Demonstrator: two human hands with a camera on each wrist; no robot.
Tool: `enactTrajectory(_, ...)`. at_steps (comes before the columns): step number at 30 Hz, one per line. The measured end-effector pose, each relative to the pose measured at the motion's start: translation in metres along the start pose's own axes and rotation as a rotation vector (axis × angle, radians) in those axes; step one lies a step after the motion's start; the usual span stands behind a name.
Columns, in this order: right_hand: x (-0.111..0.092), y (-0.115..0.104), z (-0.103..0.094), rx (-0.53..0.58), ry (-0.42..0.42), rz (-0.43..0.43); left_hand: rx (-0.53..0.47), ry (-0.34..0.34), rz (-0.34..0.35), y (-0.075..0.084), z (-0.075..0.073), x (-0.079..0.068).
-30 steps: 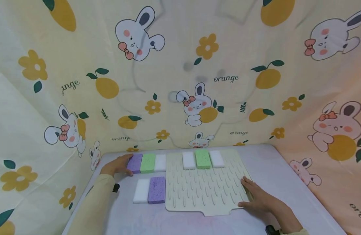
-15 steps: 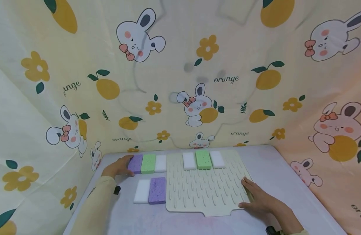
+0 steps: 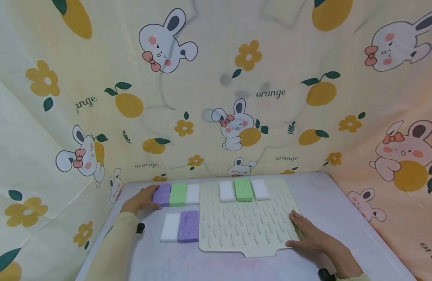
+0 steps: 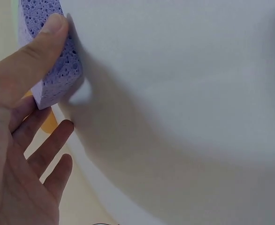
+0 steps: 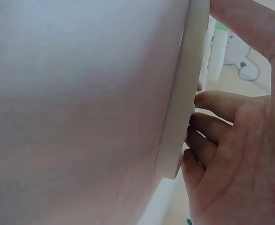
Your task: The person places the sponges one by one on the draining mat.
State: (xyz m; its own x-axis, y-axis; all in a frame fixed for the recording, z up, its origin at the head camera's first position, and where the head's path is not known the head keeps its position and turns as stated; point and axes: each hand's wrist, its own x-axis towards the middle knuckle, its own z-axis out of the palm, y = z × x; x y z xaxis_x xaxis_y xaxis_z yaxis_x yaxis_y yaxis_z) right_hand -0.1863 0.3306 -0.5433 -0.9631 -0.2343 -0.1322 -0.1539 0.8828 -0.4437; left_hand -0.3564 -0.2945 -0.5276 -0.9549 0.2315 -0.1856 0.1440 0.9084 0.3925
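Observation:
At the far left of the table, my left hand (image 3: 140, 200) pinches the left end of a purple sponge (image 3: 162, 195), which lies flat. In the left wrist view the thumb (image 4: 39, 49) presses one side of that sponge and fingers reach behind it. A green sponge (image 3: 178, 194) and a white sponge (image 3: 193, 194) continue the row up to a cream ridged drying mat (image 3: 247, 226). My right hand (image 3: 309, 234) rests on the mat's right edge with fingers spread and fairly straight. The right wrist view shows its fingertips touching the mat's side (image 5: 182, 117).
On the mat's far edge lie a white sponge (image 3: 226, 191), a green sponge (image 3: 243, 190) and another white sponge (image 3: 260, 190). Nearer, a white sponge (image 3: 170, 227) and a purple sponge (image 3: 189, 226) sit left of the mat. A printed cloth (image 3: 202, 86) walls the white table.

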Motion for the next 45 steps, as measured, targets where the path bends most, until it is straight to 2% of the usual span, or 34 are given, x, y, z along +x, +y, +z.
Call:
enactTrajectory(4,0.000,-0.001,-0.001,0.004,-0.001,0.004,-0.005,0.010,-0.012,-0.005,0.003,0.000)
enactTrajectory(11,0.001,-0.002,-0.002,0.000,-0.032,0.059,0.030,0.048,0.032,-0.011,0.008,0.000)
enactTrajectory(15,0.001,-0.003,-0.002,0.008,-0.033,0.061,0.017,0.052,0.019,-0.012,0.009,-0.003)
enactTrajectory(23,0.002,-0.004,-0.002,0.008,-0.040,0.058,-0.024,0.057,-0.029,-0.011,0.001,-0.015)
enactTrajectory(28,0.002,-0.003,-0.002,0.006,-0.038,0.052,-0.034,0.102,0.007,-0.008,-0.004,-0.020)
enactTrajectory(34,0.004,0.000,-0.001,0.000,-0.029,0.037,-0.009,0.146,0.015,0.003,-0.006,-0.021)
enactTrajectory(45,0.003,0.000,-0.002,0.006,-0.039,0.039,-0.078,0.181,0.104,0.045,-0.002,-0.021)
